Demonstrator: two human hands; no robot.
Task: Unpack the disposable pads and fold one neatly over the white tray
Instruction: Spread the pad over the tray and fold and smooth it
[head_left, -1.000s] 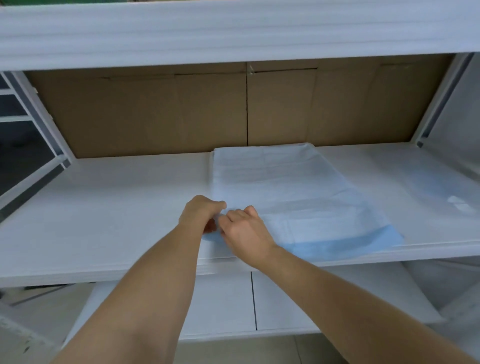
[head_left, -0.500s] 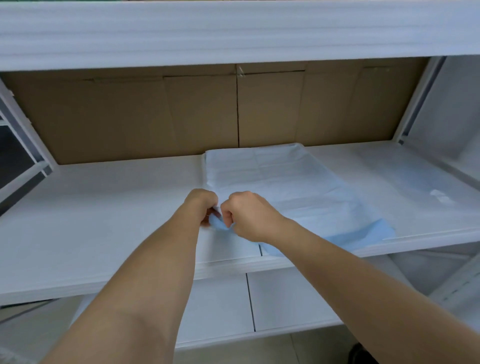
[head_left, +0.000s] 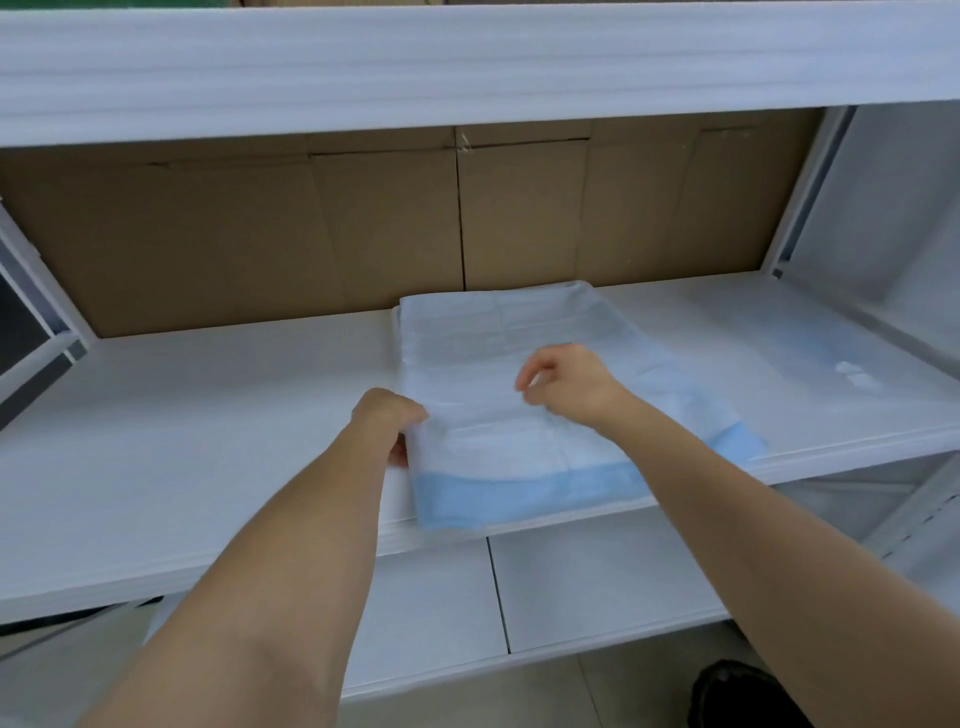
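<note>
The right hand (head_left: 569, 382) had been drawn away from the left hand (head_left: 387, 415), fingers pinching a thin layer, while the disposable pad's (head_left: 519, 441) left edge was gripped, suggesting unfolding was underway.

Matt white painted shelf (head_left: 208, 415); soft, creased, paper-like pad (head_left: 493, 332) with blue film edge; dull brown corrugated cardboard (head_left: 260, 234) behind

Soft even light, slight blur, wide-angle bowing

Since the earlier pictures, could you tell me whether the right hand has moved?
Yes: the right hand has moved rightward and back over the pad, away from the left hand.
</note>
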